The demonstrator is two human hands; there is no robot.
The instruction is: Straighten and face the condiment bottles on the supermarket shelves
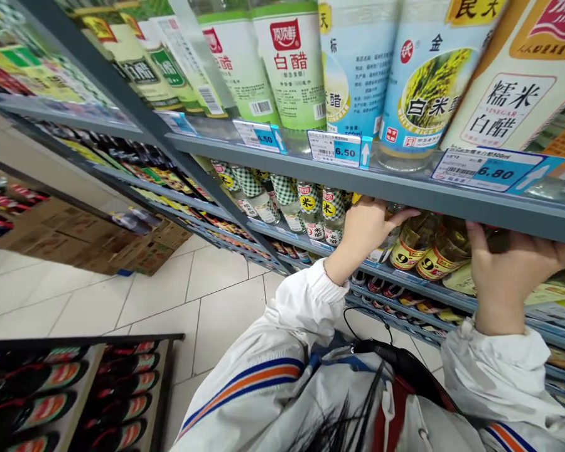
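My left hand (368, 227) reaches under the lip of the price-tag shelf (282, 164), its thumb stretched out to the right and its fingertips partly hidden. Beside it stand rice vinegar bottles (330, 210) with green-and-white checked wrapping. To the right, my right hand (511, 270) is raised under the same lip, thumb apart and other fingertips hidden by the shelf. Between the hands are bottles with yellow "9°" labels (434, 262). In neither hand can I see a held object. Both wrists are in white elastic cuffs.
Above stand white vinegar bottles with green labels (289, 69), blue-labelled white rice vinegar (421, 81) and a cream-labelled bottle (508, 100). Price tags (341, 149) line the shelf edge. Lower left, a rack (176, 351) holds dark bottles; brown cartons (89, 232) stand beyond on the tiled floor (226, 314).
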